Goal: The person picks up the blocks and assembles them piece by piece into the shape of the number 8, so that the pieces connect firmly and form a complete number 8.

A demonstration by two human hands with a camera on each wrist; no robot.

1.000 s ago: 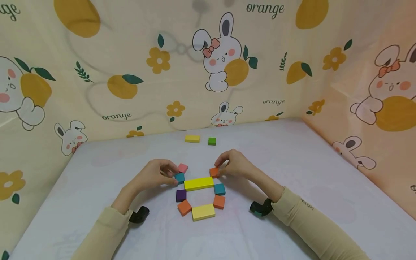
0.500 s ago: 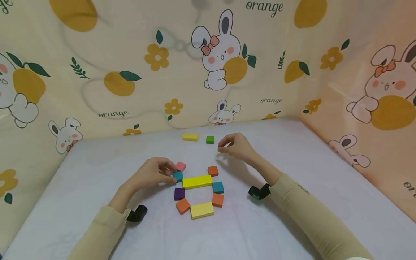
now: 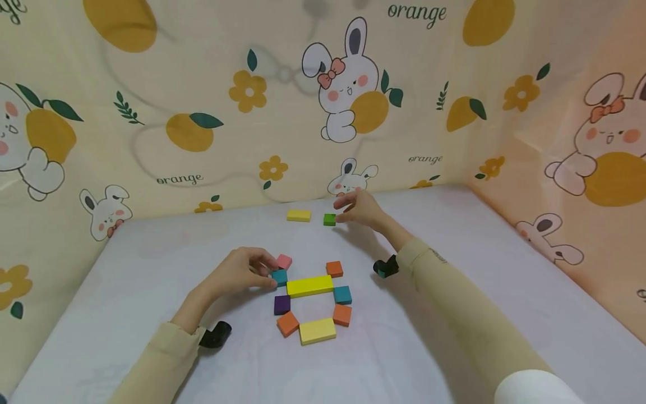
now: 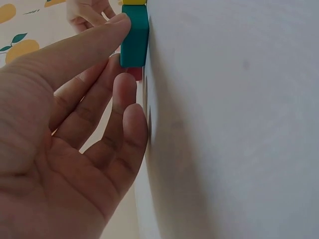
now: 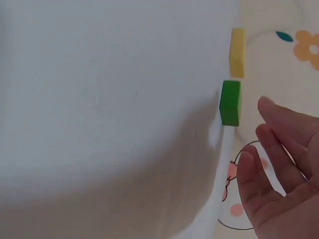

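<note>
At the ring's left side my left hand [image 3: 239, 274] pinches a teal block [image 4: 134, 37] between thumb and fingers. A pink block [image 3: 284, 262] lies just behind it, and a long bright yellow block [image 3: 310, 286] runs rightward from it. Farther back, my right hand [image 3: 360, 210] reaches beside a small green block [image 3: 330, 219]. In the right wrist view its fingers are spread and hold nothing, apart from the green block [image 5: 230, 103]. A pale yellow block [image 3: 299, 215] lies left of the green one.
Blocks form a ring: purple [image 3: 282, 305], orange [image 3: 288, 324], pale yellow [image 3: 317, 331], another orange [image 3: 342, 315], blue [image 3: 342, 295] and a darker orange one [image 3: 335, 269]. A white cloth [image 3: 166, 252] covers the table. A printed curtain [image 3: 282, 129] stands behind and at the sides.
My right hand has let go of the darker orange block at the ring's upper right and moved back to the green block. My left hand has stayed at the teal block.
</note>
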